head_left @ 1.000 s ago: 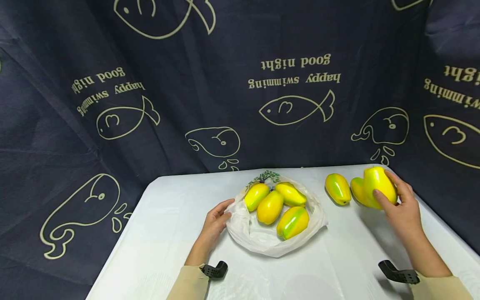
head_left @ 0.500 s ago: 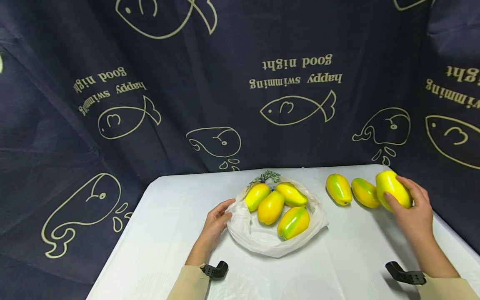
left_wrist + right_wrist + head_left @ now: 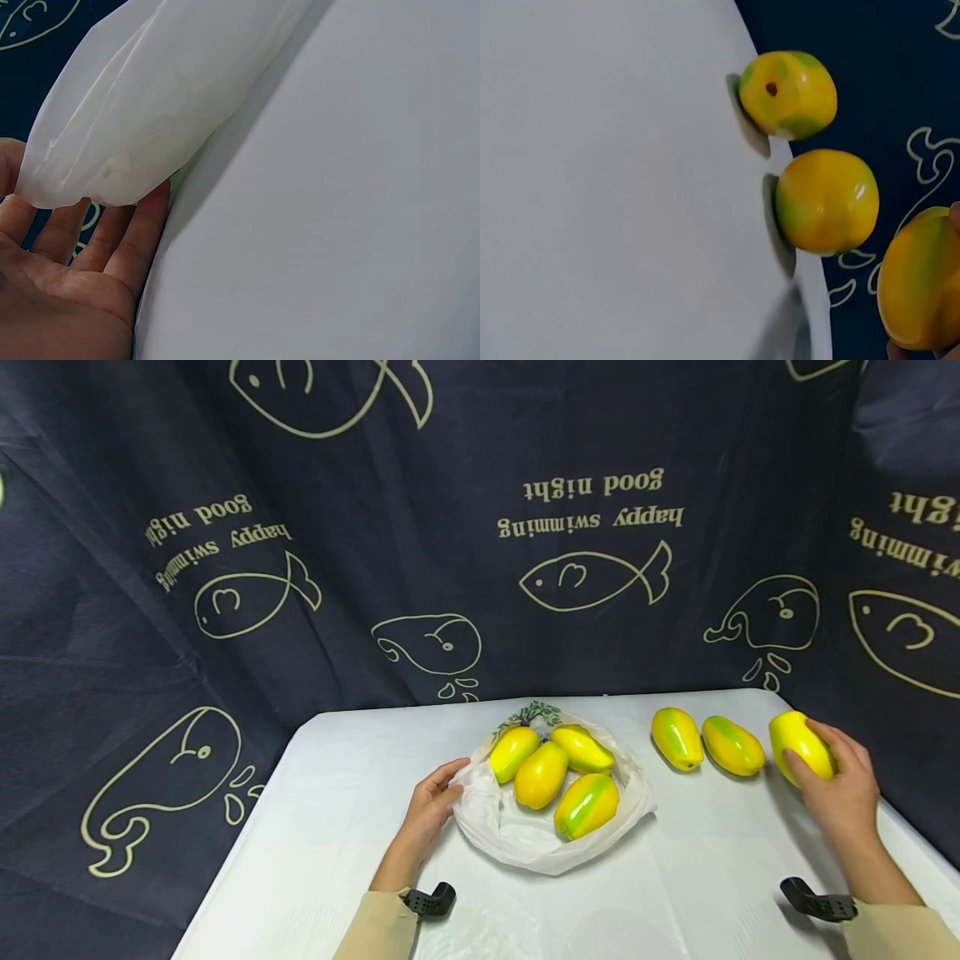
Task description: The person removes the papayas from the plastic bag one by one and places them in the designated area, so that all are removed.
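Observation:
My left hand [image 3: 429, 810] holds the left rim of a white plastic bag [image 3: 551, 857]; in the left wrist view its thumb and fingers [image 3: 139, 232] are at the edge of the plastic. The bag lies with its mouth rolled wide, showing several yellow-green papayas inside, including a front one [image 3: 587, 807]. At the right, my right hand [image 3: 843, 785] grips a papaya [image 3: 799, 748], raised above the table with its shadow apart from it. That papaya [image 3: 922, 281] also shows at the right edge of the right wrist view.
Two papayas, one upright-lying [image 3: 677, 739] and one slanted [image 3: 733, 746], rest on the white table [image 3: 360, 760] between the bag and my right hand. A dark cloth [image 3: 450, 527] with fish drawings hangs behind the table.
My right hand has carried its papaya to the right and slightly nearer, away from the two table papayas; the slanted one is now fully uncovered. My left hand and the bag stay put.

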### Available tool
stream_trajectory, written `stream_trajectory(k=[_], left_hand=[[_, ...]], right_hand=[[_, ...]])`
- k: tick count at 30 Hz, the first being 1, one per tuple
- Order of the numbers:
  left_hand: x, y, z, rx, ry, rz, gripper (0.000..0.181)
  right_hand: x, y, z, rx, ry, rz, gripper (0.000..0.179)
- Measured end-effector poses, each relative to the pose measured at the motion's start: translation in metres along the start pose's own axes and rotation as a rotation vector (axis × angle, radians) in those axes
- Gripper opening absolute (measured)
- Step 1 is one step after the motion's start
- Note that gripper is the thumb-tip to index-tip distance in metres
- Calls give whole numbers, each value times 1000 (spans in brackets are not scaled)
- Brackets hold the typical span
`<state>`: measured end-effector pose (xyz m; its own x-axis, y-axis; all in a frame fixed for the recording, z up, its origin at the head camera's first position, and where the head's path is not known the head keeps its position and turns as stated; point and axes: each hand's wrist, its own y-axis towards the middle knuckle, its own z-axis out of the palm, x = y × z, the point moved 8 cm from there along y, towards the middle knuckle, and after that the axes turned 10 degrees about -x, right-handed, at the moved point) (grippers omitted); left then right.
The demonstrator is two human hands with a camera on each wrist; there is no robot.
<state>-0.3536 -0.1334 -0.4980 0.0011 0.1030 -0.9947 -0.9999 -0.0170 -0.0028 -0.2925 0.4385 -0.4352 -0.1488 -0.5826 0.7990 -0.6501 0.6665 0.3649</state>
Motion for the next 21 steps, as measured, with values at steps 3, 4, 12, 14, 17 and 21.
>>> stream_trajectory(k=[3,4,12,14,17,21], left_hand=[[-1,-1,1,5,1,6,47],[-2,-1,1,7,0,10,47],[-3,-2,0,17,-11,19,46],[-3,-2,0,23,-13,18,46],[-2,-2,0,24,-13,16,46],[-2,-2,0,24,-11,14,46]], right_hand=[[-4,3,3,22,-8,5,62],[-4,4,4,26,-13,7,61],[-4,9,14,50,-53,-59,59],[-4,10,15,53,-57,-70,59],[-6,11,18,68,-68,-93,59],[-6,13,22,88,-80,-115,58]])
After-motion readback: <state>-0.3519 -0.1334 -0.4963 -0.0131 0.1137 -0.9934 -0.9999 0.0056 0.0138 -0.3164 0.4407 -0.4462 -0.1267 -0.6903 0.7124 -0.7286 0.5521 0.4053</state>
